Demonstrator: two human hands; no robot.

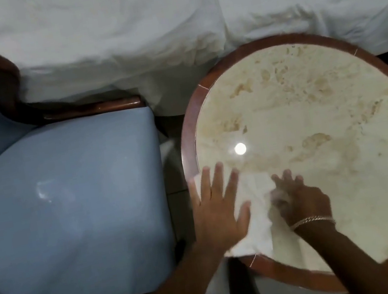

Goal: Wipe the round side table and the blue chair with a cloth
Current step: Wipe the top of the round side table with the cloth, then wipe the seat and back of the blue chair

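While the far side of the view is filled by a bed covered in rumpled white sheets (166, 18), the near ground is shared by two pieces of furniture set side by side. A blue chair (69, 206) with a padded seat and a glossy dark wooden frame is seen on the left, its arm running just beside the bed's edge. The round side table (310, 114) is placed to its right, close to the chair without visibly touching it, and its far rim is tucked against the hanging sheet. A cream, mottled stone-like top is framed by a reddish-brown wooden rim, and a bright spot of light is reflected near the middle of the top.

A white cloth (256, 216) is spread over the table's near-left part, reaching from the rim inward. The left hand (220, 209) is laid flat and open on the cloth, fingers spread, so that the cloth is pressed down rather than gripped. The right hand (302, 200) is blurred; its fingers are curled at the cloth's right edge, and a fold appears to be bunched under them. A thin chain bracelet (312, 220) is worn on the right wrist.
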